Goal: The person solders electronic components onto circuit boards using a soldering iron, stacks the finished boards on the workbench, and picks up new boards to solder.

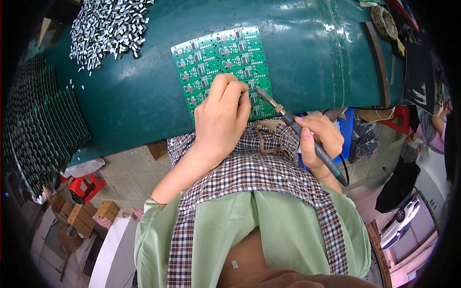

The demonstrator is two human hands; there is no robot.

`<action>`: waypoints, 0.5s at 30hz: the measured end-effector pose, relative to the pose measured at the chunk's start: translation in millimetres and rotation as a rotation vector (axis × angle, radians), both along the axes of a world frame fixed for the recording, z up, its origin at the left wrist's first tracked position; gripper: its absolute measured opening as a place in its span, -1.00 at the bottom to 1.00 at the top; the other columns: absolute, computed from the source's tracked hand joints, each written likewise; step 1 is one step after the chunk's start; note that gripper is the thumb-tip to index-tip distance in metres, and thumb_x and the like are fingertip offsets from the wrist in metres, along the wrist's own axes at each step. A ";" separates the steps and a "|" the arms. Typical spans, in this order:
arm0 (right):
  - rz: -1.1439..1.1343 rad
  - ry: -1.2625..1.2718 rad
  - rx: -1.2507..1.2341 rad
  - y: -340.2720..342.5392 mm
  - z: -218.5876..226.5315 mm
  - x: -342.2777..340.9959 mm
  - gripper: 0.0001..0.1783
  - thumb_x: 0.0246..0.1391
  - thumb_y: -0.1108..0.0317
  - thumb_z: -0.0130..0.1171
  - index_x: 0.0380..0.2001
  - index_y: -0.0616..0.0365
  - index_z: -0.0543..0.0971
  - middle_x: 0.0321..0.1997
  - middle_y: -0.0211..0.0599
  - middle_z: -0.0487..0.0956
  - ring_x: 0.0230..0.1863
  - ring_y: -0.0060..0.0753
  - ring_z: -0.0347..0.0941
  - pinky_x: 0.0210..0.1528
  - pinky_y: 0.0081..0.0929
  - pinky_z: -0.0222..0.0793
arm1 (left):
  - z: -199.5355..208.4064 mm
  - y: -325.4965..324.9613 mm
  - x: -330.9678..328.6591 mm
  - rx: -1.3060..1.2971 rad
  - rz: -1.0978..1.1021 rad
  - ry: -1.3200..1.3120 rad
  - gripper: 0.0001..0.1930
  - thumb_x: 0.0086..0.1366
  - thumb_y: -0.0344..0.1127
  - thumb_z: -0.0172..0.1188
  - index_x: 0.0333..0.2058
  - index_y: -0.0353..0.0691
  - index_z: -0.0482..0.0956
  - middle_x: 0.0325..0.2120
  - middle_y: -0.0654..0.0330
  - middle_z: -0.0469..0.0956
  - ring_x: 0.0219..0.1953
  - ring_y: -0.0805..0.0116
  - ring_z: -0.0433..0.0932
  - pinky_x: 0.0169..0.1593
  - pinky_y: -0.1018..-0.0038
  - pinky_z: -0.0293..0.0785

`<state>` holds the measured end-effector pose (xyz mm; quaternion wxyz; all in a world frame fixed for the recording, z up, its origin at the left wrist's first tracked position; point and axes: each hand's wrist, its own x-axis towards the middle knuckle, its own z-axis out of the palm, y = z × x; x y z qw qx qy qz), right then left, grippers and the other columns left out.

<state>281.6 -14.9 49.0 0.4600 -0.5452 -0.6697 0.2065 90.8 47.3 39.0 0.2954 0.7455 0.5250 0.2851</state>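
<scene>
A green panel of small circuit boards (pixel 201 70) lies on the dark green bench mat near its front edge, dotted with chips and rows of pads. My left hand (pixel 220 111) is over the panel's middle, thumb and fingertips pinched close to the board. Whatever is between those fingertips is too small to make out. My right hand (pixel 324 136) grips a soldering iron (pixel 289 119) with a dark grey handle like a pen. The iron slants up to the left, and its tip is at the panel, just right of my left fingertips; contact with a pad cannot be told.
Small black-and-white parts (pixel 108 33) are heaped at the far left of the green mat (pixel 129 101). Several green boards (pixel 48 120) stand in dense rows along the left side. A dark bar (pixel 377 62) and a roll of tape (pixel 383 22) lie at the right.
</scene>
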 end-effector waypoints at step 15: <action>-0.034 0.006 -0.037 1.2 3.8 -3.3 -0.86 -0.15 0.49 0.17 -0.46 0.33 0.60 -0.57 -0.16 0.58 -0.57 -0.26 0.53 -0.52 -0.48 0.41 | -2.9 0.4 0.7 0.008 -0.011 0.006 -0.87 0.10 -0.52 0.19 -0.35 -0.26 0.45 -0.33 0.13 0.42 -0.50 0.15 0.53 -0.48 0.33 0.47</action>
